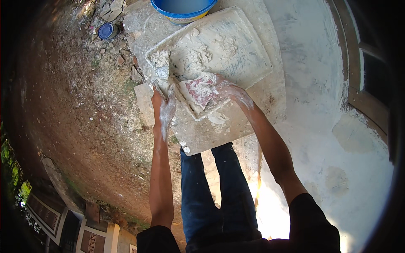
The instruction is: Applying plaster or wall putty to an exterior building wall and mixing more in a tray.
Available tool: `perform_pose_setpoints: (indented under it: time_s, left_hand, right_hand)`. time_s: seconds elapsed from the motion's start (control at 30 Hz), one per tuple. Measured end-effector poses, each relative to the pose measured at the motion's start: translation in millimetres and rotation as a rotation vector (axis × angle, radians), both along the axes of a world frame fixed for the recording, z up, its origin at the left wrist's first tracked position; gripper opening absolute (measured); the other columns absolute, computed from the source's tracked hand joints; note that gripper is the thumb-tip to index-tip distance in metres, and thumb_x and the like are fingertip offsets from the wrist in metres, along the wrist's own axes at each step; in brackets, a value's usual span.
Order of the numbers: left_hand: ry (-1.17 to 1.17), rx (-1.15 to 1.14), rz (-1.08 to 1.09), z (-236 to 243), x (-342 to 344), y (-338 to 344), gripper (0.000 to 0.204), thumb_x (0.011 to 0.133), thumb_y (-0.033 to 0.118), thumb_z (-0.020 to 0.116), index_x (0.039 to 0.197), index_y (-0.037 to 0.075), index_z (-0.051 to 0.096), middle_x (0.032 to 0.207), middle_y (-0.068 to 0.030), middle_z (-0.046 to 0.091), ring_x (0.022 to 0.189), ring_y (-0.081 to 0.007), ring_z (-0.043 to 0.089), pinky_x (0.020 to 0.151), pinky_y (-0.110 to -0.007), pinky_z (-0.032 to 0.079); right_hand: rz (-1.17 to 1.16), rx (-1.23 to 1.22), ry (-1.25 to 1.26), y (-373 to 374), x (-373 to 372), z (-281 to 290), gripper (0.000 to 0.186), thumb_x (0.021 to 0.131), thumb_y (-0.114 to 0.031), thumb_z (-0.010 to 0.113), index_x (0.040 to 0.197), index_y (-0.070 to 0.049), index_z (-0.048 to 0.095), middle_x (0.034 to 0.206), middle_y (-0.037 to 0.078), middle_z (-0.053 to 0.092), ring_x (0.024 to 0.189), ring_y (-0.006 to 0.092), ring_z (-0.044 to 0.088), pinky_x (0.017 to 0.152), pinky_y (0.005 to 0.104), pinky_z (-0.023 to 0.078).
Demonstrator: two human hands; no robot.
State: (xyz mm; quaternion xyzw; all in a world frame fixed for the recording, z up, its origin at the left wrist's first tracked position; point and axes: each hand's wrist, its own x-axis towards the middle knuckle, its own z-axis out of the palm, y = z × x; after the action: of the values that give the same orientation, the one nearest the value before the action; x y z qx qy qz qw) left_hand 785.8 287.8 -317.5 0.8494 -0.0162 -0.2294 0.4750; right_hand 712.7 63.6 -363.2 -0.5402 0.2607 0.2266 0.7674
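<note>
My left hand (164, 101), smeared white, is closed around a putty knife. The knife's broad metal blade (161, 72) points away from me and carries a lump of wet plaster (160, 58) at its far end, over the tray's left corner. In my right hand (225, 89) is a crumpled reddish cloth (200, 92) coated with white paste, resting at the near side of a shallow rectangular tray (258, 46). Its fingers are partly hidden by the cloth and paste. More lumpy plaster (200, 55) lies spread in the tray.
Beyond the tray stands a blue-rimmed bucket (185, 14) of cloudy liquid. A board (211, 137) lies beneath the tray, above my legs. To the left are rough soil, stones and a blue-lidded can (107, 31). A whitish plastered wall (312, 84) rises at the right.
</note>
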Motion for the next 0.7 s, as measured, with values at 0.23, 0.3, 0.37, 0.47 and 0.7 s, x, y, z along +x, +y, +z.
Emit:
perform_pose_setpoints:
  time_s: [0.23,0.3,0.37,0.47,0.7]
  left_hand:
    - [0.104,0.039,0.003,5,0,0,0.053,0.087,0.018,0.056,0.126,-0.007,0.030,0.061,-0.0076,0.052,0.050,-0.0108,0.043,0.044,-0.028,0.037]
    - [0.139,0.104,-0.005,7,1,-1,0.060,0.087,0.021,0.057,0.132,-0.004,0.026,0.062,-0.0067,0.053,0.051,-0.0114,0.044,0.045,-0.027,0.038]
    - [0.123,0.075,0.000,7,1,-2,0.059,0.087,0.021,0.057,0.132,-0.004,0.026,0.062,-0.0068,0.052,0.051,-0.0113,0.043,0.045,-0.027,0.038]
    - [0.103,0.051,0.035,5,-1,-3,0.054,0.087,0.020,0.056,0.126,-0.007,0.030,0.059,-0.0062,0.050,0.049,-0.0109,0.040,0.043,-0.028,0.035]
    - [-0.081,-0.008,0.027,-7,-3,0,0.052,0.085,0.014,0.056,0.124,-0.011,0.032,0.058,-0.0101,0.051,0.048,-0.0127,0.041,0.042,-0.030,0.036]
  right_hand:
    - [-0.165,0.003,-0.041,-48,2,84,0.050,0.079,-0.014,0.063,0.123,0.000,0.044,0.106,0.007,0.058,0.088,0.0110,0.056,0.072,0.0246,0.049]
    - [-0.357,0.059,-0.164,-64,-2,98,0.049,0.079,-0.017,0.064,0.121,0.000,0.045,0.103,0.006,0.059,0.085,0.0114,0.057,0.069,0.0245,0.050]
    - [-0.486,-0.383,-0.537,-80,-12,99,0.043,0.082,-0.020,0.061,0.118,-0.002,0.047,0.100,0.005,0.060,0.083,0.0123,0.058,0.068,0.0251,0.051]
    - [-0.727,-0.480,-0.508,-99,-34,72,0.040,0.084,-0.024,0.057,0.116,-0.003,0.048,0.097,0.006,0.058,0.083,0.0139,0.057,0.069,0.0266,0.048]
    - [-0.466,-1.252,-0.149,-92,-59,-8,0.040,0.081,-0.014,0.057,0.115,0.001,0.044,0.096,0.012,0.053,0.088,0.0234,0.051,0.076,0.0356,0.042]
